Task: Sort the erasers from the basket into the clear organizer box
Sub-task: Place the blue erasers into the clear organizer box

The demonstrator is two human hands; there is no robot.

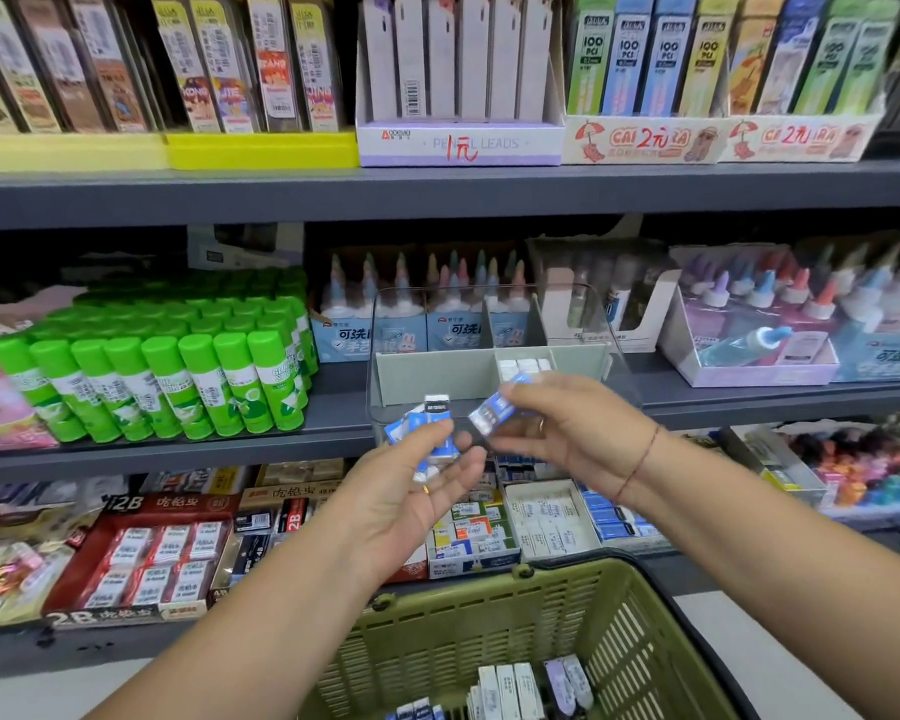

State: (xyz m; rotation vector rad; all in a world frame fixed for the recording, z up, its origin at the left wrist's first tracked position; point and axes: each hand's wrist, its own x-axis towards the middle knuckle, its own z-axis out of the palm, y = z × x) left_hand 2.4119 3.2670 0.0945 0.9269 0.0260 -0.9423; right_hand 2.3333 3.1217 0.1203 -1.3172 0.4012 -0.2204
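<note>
the left grip (pixel 411 493) lies palm up in front of the middle shelf (pixel 178 452), its fingers loosely curled and its thumb laid across a small heap of blue-sleeved erasers (pixel 432 428) cupped in it. just beside it the right grip (pixel 557 433) pinches a single blue eraser (pixel 494 410) between thumb and fingertips, tilted, close to the heap but apart from it. behind both, the clear organizer box (pixel 383 330) stands on that shelf, split by grey dividers; a few white erasers (pixel 523 366) sit in its right rear compartment. below the arms the green basket (pixel 468 626) holds more erasers (pixel 510 691) on its floor. green glue sticks (pixel 178 376) stand to the left of the box.
</note>
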